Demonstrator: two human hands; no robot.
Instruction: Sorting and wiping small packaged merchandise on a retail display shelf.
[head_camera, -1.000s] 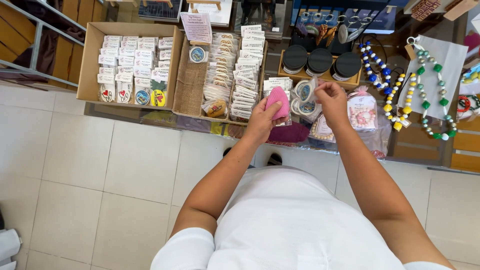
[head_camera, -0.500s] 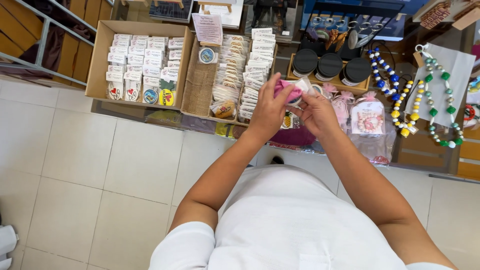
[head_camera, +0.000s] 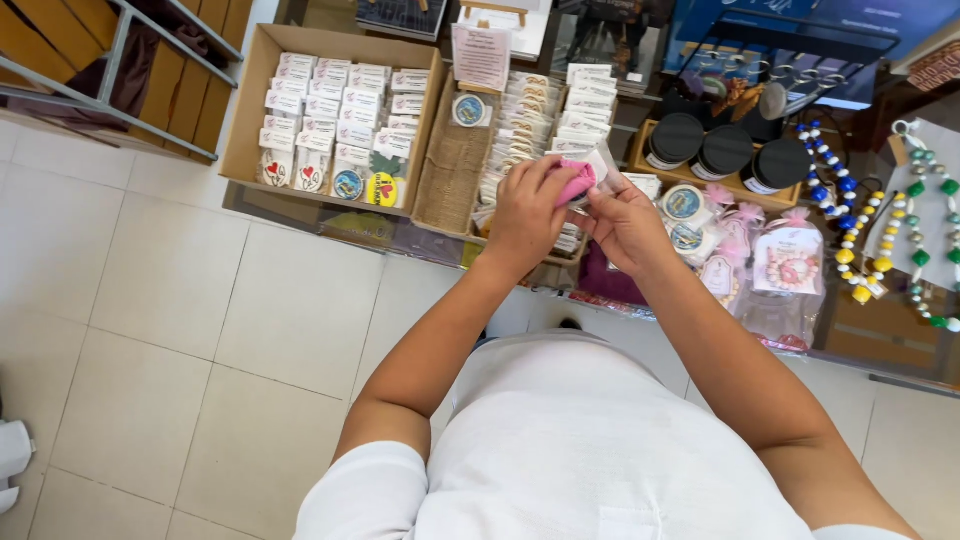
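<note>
My left hand (head_camera: 525, 215) and my right hand (head_camera: 628, 222) are together above the front edge of a display table. Both grip a small pink item in a clear plastic wrapper (head_camera: 583, 176); the left hand covers its left side, and the right hand's fingertips pinch the right edge. Just below and right of my hands lie clear bags with round tags and pink bows (head_camera: 742, 250). A burlap-lined box of carded small items (head_camera: 455, 165) sits directly behind my left hand.
A cardboard box (head_camera: 252, 110) of white carded badges stands at the left. Black-lidded jars (head_camera: 725, 152) sit behind my hands. Bead necklaces (head_camera: 860, 235) lie at the right. White floor tiles (head_camera: 200, 330) extend left, with a metal rack (head_camera: 130, 50) at top left.
My hands have shifted left along the table with the pink item, and the right hand has closed onto its wrapper beside the left.
</note>
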